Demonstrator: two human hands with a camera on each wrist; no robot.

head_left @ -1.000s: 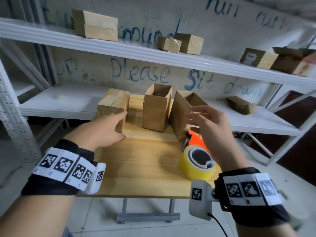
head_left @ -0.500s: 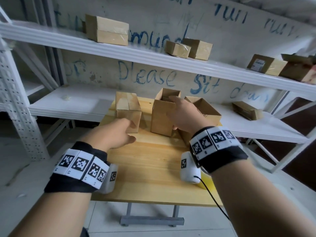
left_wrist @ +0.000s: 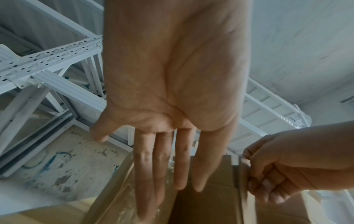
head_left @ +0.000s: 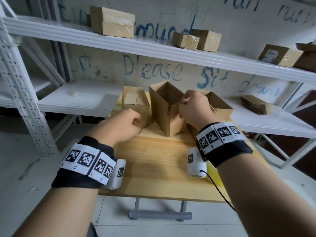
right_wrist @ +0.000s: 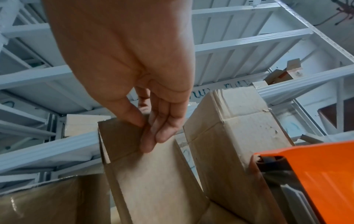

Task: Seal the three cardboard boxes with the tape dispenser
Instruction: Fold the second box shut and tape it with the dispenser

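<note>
Middle box [head_left: 168,115] flap pinched by right hand [head_left: 193,106] fingers [right_wrist: 162,128].

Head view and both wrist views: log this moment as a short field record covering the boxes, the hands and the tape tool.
left box: flaps shut, taped
middle box: open, tilted
right box: open
right hand: pinches a flap of the middle box
left hand: fingers straight, against the left box
tape dispenser: orange, beside the right box, held by neither hand
table: wooden, carries all three boxes
</note>
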